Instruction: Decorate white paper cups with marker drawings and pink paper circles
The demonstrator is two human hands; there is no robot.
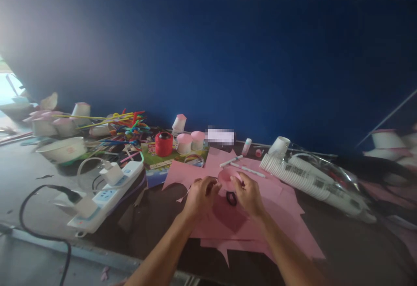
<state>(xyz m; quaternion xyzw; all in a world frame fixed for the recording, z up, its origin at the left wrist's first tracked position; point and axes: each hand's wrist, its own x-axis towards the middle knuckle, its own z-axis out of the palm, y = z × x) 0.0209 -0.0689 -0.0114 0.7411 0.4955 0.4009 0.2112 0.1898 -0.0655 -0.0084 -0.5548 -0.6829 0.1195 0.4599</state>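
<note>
A round piece of pink paper (227, 179) is pinched between the thumb and fingers of my right hand (250, 194), held above the pink sheets (276, 199). My left hand (202, 194) is closed at the left edge of the round piece, its fingertips pressed together; what they pinch is too small and blurred to name. Below the round piece, between both hands, is a dark ring-shaped object (231, 198). Behind my hands, a white pen (249, 171) and another white pen (230, 161) rest on the pink paper.
Stacked paper cups (295, 175) in plastic lie at the right. A glue stick (246, 146) stands behind the paper. To the left are pink-topped cups (184, 144), a red string roll (163, 144), a power strip (107, 197) with cords, a bowl (61, 150) and colourful pipe cleaners (132, 123).
</note>
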